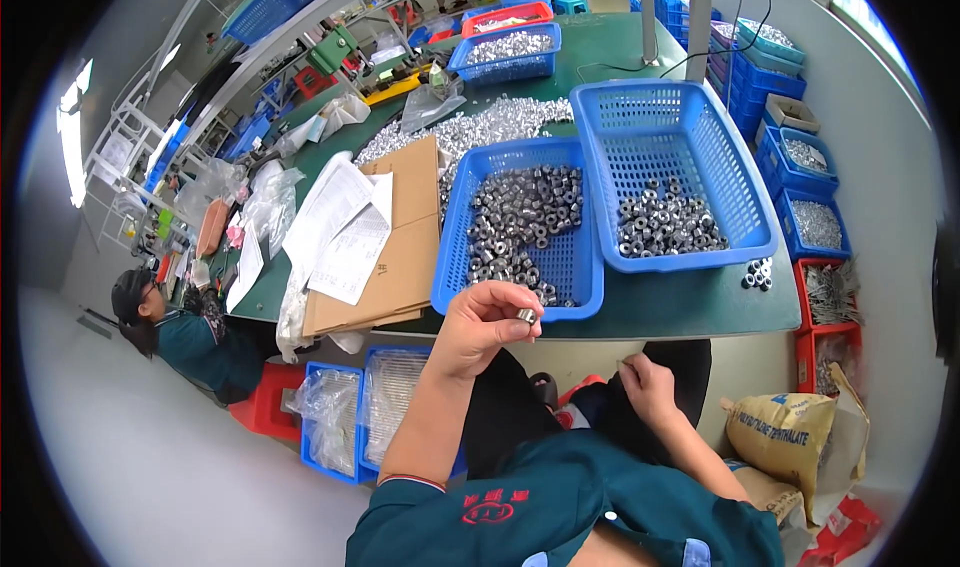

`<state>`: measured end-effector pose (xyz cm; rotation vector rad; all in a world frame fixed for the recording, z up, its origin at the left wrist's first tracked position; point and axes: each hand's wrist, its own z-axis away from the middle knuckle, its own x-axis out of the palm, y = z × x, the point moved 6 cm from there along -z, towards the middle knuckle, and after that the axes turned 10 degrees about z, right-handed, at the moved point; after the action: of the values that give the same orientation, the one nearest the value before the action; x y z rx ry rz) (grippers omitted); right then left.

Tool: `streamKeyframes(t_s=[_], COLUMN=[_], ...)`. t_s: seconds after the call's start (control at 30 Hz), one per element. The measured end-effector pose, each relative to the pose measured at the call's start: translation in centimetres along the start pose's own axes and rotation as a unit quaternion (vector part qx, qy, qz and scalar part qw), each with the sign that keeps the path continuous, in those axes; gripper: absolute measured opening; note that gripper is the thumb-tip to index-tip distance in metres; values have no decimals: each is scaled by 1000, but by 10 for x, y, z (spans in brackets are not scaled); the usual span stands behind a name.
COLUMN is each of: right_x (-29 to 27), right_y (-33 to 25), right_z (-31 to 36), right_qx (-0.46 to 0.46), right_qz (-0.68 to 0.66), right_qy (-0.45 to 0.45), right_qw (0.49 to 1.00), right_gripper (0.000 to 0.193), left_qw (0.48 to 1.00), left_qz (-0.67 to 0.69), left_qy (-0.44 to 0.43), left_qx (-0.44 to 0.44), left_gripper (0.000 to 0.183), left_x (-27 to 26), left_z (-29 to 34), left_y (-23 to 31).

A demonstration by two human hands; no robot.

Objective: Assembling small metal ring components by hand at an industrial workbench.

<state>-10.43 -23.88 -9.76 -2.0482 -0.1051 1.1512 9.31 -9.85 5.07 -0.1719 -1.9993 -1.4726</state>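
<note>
My left hand [490, 325] is raised at the front edge of the table, thumb and fingers pinching a small round metal bushing [526, 316] with a hole through it. Just beyond it stands a blue plastic basket [448, 257] with many similar dark metal bushings [520, 207] heaped inside. To its right, a second blue basket [620, 132] holds a smaller pile of bushings [668, 219] at its near end. Over my lap, below the table edge, my right hand [650, 387] is closed with its fingers curled; whatever may be in them is too small to tell.
Several loose bushings [757, 274] lie on the green table [700, 307] near its right corner. Left of the baskets are cardboard [410, 237] and papers [340, 227]. Shiny parts [480, 127] spread behind. A co-worker [190, 332] sits at left; sacks [780, 432] stand at right.
</note>
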Motion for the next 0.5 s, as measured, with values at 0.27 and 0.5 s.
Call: streamKeyframes(t_s=[0.27,0.5], right_x=[-63,-52], right_y=[-145,-176], right_z=[-47,-47], right_qx=[-150,-220], right_qz=[-175,-178], right_qy=[-64,-77], right_qw=[971,956], right_gripper=[5,5], left_qw=[970,947], left_qz=[230,307], left_qy=[74,100], left_qx=[-29,-10], left_gripper=[21,21], left_x=[1,5], left_z=[42,68], left_y=[-33,-49])
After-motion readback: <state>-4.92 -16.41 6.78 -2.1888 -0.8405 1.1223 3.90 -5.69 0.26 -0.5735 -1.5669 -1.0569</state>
